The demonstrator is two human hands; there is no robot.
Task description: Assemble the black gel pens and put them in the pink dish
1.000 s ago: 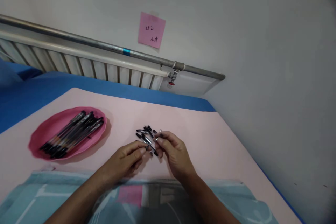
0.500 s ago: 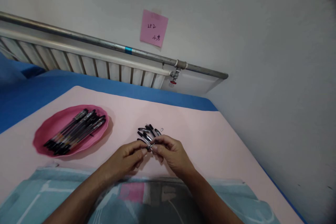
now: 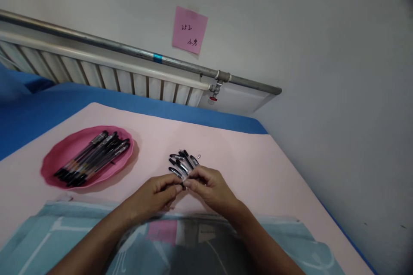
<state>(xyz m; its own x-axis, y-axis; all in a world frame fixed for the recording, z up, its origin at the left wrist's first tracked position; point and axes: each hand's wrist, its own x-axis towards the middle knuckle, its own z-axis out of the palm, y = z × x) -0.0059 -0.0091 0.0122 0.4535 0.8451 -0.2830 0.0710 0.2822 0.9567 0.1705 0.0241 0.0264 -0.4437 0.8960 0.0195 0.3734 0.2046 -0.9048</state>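
Tray (image 3: 47,171) solid pink; pens (image 3: 93,157) black and clear, orange-tinged in places; pen parts (image 3: 181,165) black and clear; tabletop (image 3: 258,172) pale pink, blue along far side; cloth (image 3: 80,232) teal, white-lined.

Looks like smooth plastic on the scalloped dish (image 3: 67,150), glossy clear plastic on the gel pens (image 3: 93,159). Shows dull metal along the pipe (image 3: 112,45), matt paper at the sticky note (image 3: 189,33).

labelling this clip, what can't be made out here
Head view: small dark piece between left hand and right hand, mostly hidden by them.
Head view: print on the pens in the pink tray, too small.
Head view: left end of radiator, cut off by picture edge.
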